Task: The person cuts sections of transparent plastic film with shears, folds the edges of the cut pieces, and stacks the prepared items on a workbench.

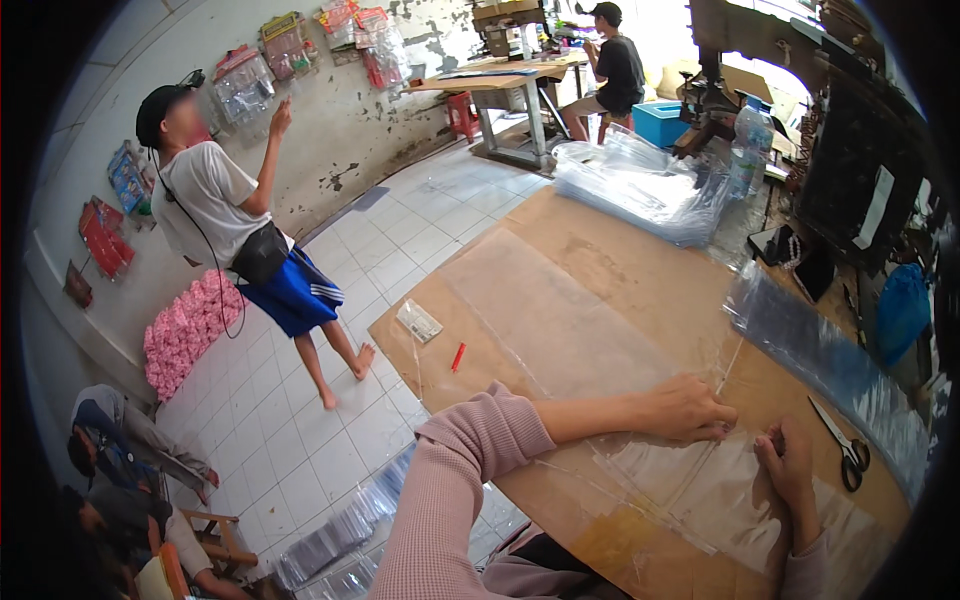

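Observation:
A clear plastic sheet (650,470) lies folded and creased on the brown-covered table before me. My left hand (688,408) reaches across from the left, its fingers curled down and pinching the plastic along a fold. Close by on the right, my right hand (790,458) rests at the sheet's edge with thumb and fingers closed; what lies between them is hidden. Black-handled scissors (848,455) lie just right of that hand. Beyond my left arm, a long flat clear plastic piece (560,310) is spread over the table.
A red pen (458,357) and a small clear packet (419,321) lie on the table's left side. Stacked plastic sheets (640,185) and a strip of plastic sleeves (830,370) lie far and right. One person (215,190) stands at left; others sit farther off.

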`<control>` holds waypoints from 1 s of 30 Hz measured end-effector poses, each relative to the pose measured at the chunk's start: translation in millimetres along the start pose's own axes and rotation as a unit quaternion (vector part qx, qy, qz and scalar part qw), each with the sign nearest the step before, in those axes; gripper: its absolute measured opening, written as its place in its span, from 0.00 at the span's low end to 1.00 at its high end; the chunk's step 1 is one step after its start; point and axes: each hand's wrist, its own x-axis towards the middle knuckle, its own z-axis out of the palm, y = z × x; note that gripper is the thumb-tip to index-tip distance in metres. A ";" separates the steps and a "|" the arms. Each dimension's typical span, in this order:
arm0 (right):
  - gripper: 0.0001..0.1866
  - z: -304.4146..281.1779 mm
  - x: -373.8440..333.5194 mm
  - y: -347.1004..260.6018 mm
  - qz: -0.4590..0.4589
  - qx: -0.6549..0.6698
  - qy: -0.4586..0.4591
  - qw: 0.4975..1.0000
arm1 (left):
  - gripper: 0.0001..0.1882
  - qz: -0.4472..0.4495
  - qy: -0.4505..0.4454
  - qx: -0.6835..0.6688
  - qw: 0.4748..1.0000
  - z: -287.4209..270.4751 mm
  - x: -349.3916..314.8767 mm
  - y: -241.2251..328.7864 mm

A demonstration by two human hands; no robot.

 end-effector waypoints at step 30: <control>0.07 -1.7 0.0 2.1 -0.008 0.002 -0.009 1.000 | 0.10 -0.021 -0.039 0.019 0.999 -0.9 4.2 1.5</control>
